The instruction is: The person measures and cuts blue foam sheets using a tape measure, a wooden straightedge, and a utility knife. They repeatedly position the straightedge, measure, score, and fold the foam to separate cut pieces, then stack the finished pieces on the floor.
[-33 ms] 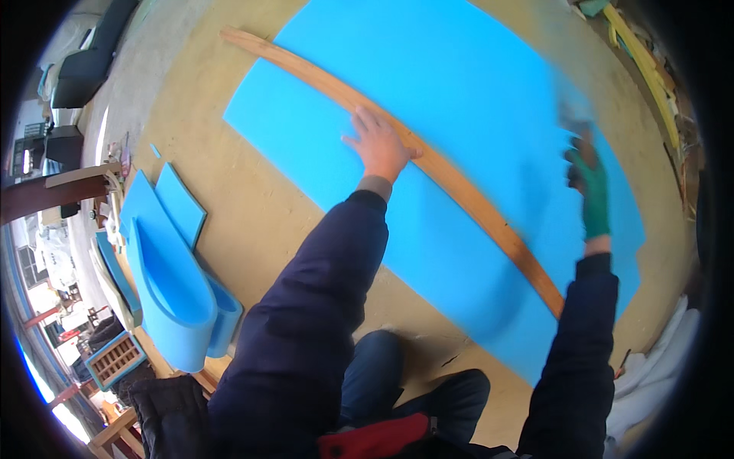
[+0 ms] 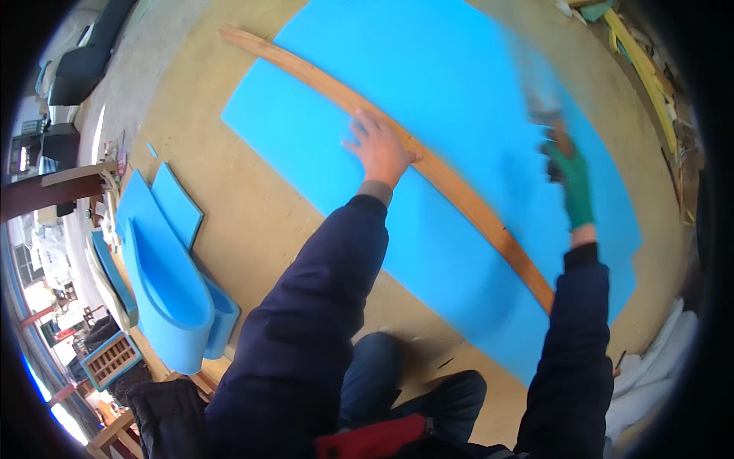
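Matt foam, bare wood
Smooth blue foam sheet [image 2: 459, 99] under a grainy wooden strip [image 2: 459, 191]; green knit glove [image 2: 572, 183].

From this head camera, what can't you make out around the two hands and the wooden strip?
- Head view: the object at the gloved right hand is motion-blurred; its kind and the grip cannot be told.
- Head view: the wooden strip passes under the bare left hand; that stretch is hidden.
- Head view: the blue foam sheet is cut off at the top edge.
- Head view: the clutter at the left rim is too small and bent.
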